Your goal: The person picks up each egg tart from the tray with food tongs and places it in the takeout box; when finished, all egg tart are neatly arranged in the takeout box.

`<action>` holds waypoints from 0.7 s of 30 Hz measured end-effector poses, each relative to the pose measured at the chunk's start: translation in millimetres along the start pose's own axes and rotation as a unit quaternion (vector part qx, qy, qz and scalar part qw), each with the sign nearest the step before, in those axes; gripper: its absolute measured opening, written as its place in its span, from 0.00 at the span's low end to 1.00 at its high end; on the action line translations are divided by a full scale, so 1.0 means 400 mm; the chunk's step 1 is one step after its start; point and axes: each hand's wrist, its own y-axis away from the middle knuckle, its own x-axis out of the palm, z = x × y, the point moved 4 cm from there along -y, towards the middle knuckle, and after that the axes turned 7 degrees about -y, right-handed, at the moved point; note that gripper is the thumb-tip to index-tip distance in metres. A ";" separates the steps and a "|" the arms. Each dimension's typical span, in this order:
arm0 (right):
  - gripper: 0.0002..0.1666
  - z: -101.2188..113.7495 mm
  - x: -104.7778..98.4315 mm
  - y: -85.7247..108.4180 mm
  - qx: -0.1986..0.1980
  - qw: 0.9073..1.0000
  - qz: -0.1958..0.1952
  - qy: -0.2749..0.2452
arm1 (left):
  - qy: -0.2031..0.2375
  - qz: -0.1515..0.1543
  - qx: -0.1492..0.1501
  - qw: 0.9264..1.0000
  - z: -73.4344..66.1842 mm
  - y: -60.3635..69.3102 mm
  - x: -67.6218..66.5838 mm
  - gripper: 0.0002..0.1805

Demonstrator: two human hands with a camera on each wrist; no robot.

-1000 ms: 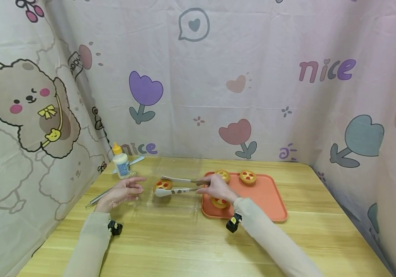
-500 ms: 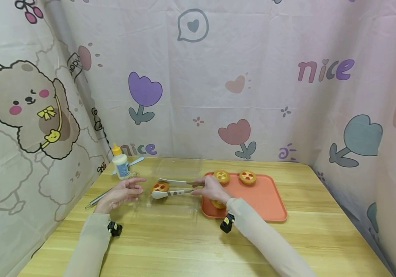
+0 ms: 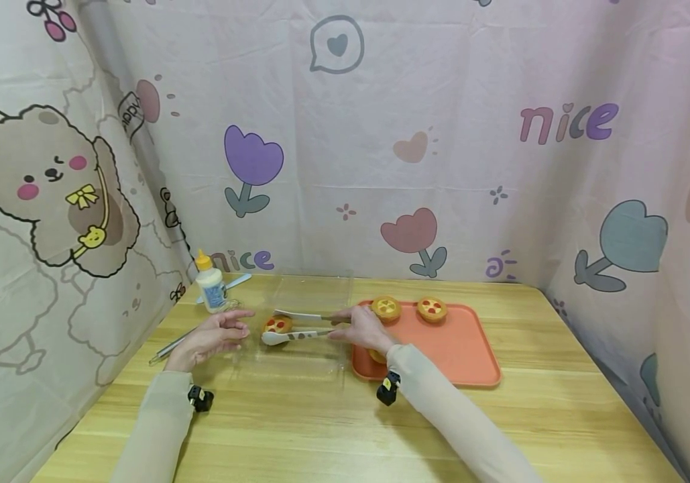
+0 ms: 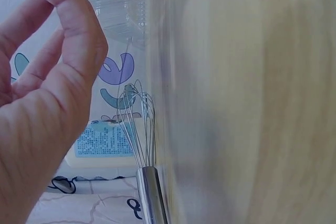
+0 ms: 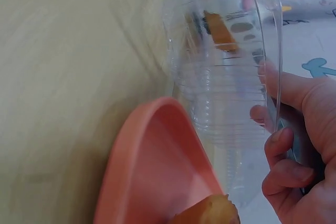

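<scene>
My right hand grips a pair of tongs, whose white arms have brown spots. The tong ends lie on either side of a small tart with red topping, over the clear plastic box. The tart shows through the box wall in the right wrist view. At the box's left edge, my left hand has its fingers bent. In the left wrist view, the fingertips of this hand seem to pinch the clear rim; the contact itself is partly hidden.
An orange tray right of the box bears a yellow-topped tart, a red-topped tart and a partly hidden tart. On the left are a glue-style bottle, a light-blue flat utensil and a metal whisk.
My right hand, the tongs and the tart have shifted slightly left within the box. My left hand has stayed where it was.
</scene>
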 end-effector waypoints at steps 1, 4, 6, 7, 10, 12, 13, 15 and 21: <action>0.26 0.000 0.002 0.000 0.004 1.000 -0.001 -0.001 | -0.002 0.000 0.000 1.000 0.000 0.001 0.000 0.35; 0.27 0.001 0.004 -0.001 0.007 1.000 -0.003 -0.003 | -0.005 -0.001 -0.001 1.000 0.000 0.002 0.000 0.35; 0.27 0.001 0.005 -0.001 0.006 1.000 -0.004 -0.001 | -0.006 -0.005 -0.005 1.000 0.001 0.002 0.000 0.35; 0.27 0.000 0.005 -0.001 0.006 1.000 -0.004 0.002 | -0.007 -0.005 -0.006 1.000 0.001 0.002 0.000 0.35; 0.27 -0.001 0.003 -0.003 0.000 1.000 -0.002 0.006 | -0.004 -0.006 -0.006 1.000 0.002 0.002 0.000 0.35; 0.27 -0.002 0.001 -0.003 -0.003 1.000 0.000 0.006 | 0.000 -0.003 -0.003 1.000 0.003 0.001 0.000 0.35; 0.27 -0.003 0.000 -0.002 -0.005 1.000 0.002 0.004 | 0.001 -0.001 -0.001 1.000 0.003 0.001 0.000 0.35; 0.28 -0.003 -0.005 0.000 -0.006 1.000 0.007 -0.002 | 0.004 0.003 0.003 1.000 0.004 0.000 0.000 0.35; 0.28 -0.005 -0.026 0.005 0.005 1.000 0.014 -0.022 | 0.011 0.008 0.006 1.000 0.004 -0.001 -0.001 0.36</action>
